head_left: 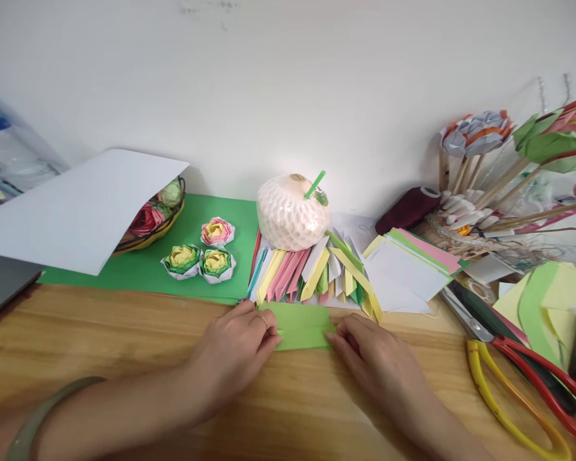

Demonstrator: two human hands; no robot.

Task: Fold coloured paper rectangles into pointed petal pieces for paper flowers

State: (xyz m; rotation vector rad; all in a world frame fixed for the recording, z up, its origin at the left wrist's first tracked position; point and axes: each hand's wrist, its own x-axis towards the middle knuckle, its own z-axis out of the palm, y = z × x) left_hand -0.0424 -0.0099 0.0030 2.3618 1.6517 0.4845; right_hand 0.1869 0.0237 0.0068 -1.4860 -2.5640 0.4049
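A light green strip of paper [301,325] lies on the wooden table between my two hands, with a crease running along its length. My left hand [244,336] pinches its left end between thumb and fingers; a ring is on one finger. At the other end my right hand [365,342] grips the paper's edge, fingers curled. Just behind the strip is a row of folded paper pieces [288,272] in pink, yellow, green, white and blue. The fingertips partly cover both ends of the strip.
Three paper lotus flowers [217,264] sit on a green sheet [134,282] to the left. A netted white coconut [290,214] with a green straw stands at the back. Paper sheets [403,272], scissors [480,330], a dark thread spool [408,208] and paper flowers on sticks [477,133] crowd the right.
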